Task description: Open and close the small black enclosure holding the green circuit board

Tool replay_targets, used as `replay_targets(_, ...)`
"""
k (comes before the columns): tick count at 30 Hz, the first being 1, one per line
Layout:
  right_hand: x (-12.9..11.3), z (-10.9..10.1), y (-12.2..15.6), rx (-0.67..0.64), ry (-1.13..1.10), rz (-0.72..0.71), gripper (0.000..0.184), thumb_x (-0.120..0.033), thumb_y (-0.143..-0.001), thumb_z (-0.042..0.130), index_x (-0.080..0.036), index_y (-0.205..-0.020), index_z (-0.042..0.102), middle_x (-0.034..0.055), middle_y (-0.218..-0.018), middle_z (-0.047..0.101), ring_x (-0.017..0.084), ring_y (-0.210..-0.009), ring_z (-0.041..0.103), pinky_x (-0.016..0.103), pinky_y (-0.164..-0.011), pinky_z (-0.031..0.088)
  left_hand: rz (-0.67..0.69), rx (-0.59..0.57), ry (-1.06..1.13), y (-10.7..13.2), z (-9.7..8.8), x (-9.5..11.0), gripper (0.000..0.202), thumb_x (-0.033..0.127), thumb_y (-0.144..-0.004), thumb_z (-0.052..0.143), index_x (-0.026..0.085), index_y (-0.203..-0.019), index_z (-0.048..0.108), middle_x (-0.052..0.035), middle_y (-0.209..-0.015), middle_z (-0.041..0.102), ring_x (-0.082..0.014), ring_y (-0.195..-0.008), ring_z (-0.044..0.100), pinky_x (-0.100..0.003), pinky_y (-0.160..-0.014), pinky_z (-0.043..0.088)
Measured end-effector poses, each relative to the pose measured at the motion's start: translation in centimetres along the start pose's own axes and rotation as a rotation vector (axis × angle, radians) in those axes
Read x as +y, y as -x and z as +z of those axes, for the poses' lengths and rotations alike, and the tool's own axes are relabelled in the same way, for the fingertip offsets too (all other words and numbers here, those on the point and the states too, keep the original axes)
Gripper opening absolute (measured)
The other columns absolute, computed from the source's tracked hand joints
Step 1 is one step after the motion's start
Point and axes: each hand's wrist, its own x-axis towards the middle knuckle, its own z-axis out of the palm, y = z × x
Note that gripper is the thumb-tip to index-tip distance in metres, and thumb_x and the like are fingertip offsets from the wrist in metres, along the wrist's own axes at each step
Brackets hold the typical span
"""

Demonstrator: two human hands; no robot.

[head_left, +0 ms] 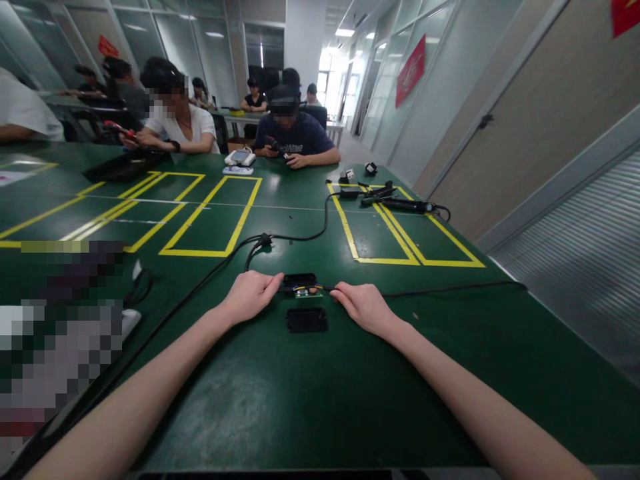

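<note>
A small green circuit board (307, 293) with thin coloured wires lies between my two hands, at the front edge of an open black plastic case half (300, 278). My left hand (253, 295) is closed, its thumb and fingers pinching a black cable at the board's left end. On the other side my right hand (364, 307) pinches the black cable (425, 292) that leaves the board and runs off to the right. Closer to me, flat on the green table, is a second black case half (307, 320), touched by neither hand.
Behind my hands, a black cable with a plug (265, 240) crosses the table (310, 393). Black tools, one a corded stick-shaped one (405, 205), lie at the back right over yellow tape outlines. A co-worker (295, 137) sits opposite, and a dark tray (123, 167) stands far left.
</note>
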Motion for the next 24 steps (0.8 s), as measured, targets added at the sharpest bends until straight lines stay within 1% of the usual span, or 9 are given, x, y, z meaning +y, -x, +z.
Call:
replay_targets(6,0.2,0.0,0.0,-0.003,-0.013,-0.021,0.047,-0.041,-0.112,0.031,-0.019,-0.091,0.067,0.0061,-0.072,0.072,0.020,-0.066,0.069,0.027,-0.062,0.035,-0.038,-0.054,0.167,0.2,-0.3,0.2,0.056,0.055,-0.099,0.033,0.022,-0.054,0.024,0.0036,-0.052,0.022,-0.0119,-0.051,0.024,-0.030,-0.058,0.018)
replay_targets(10,0.1,-0.3,0.2,-0.006,-0.061,-0.074,0.047,-0.041,-0.112,0.030,-0.019,-0.089,0.065,0.0050,-0.070,0.071,0.019,-0.062,0.067,0.027,-0.062,0.036,-0.074,-0.146,0.312,0.3,-0.9,0.1,0.059,0.066,-0.095,0.035,0.022,-0.057,0.024,0.0040,-0.055,0.024,-0.0111,-0.052,0.024,-0.028,-0.055,0.018)
replay_targets(14,-0.1,-0.5,0.7,-0.032,-0.114,-0.141,0.046,-0.041,-0.112,0.030,-0.019,-0.089,0.064,0.0033,-0.069,0.069,0.016,-0.058,0.064,0.026,-0.061,0.037,-0.065,-0.264,0.416,0.3,-1.4,-0.2,0.063,0.075,-0.091,0.039,0.022,-0.056,0.027,0.0049,-0.053,0.024,-0.0105,-0.051,0.022,-0.027,-0.053,0.018)
replay_targets(18,-0.2,-0.8,1.0,-0.047,-0.125,-0.164,0.046,-0.041,-0.112,0.031,-0.020,-0.090,0.065,0.0025,-0.068,0.068,0.016,-0.057,0.063,0.026,-0.061,0.037,-0.065,-0.314,0.436,0.5,-1.6,-0.4,0.065,0.077,-0.089,0.041,0.022,-0.055,0.028,0.0052,-0.052,0.023,-0.0100,-0.050,0.021,-0.027,-0.052,0.017)
replay_targets(24,-0.3,-1.2,1.3,-0.085,-0.112,-0.165,0.046,-0.041,-0.112,0.032,-0.019,-0.090,0.066,0.0027,-0.069,0.069,0.016,-0.058,0.063,0.026,-0.062,0.038,-0.064,-0.366,0.428,0.8,-1.6,0.0,0.064,0.074,-0.089,0.043,0.022,-0.055,0.028,0.0051,-0.054,0.022,-0.0098,-0.050,0.020,-0.027,-0.051,0.016)
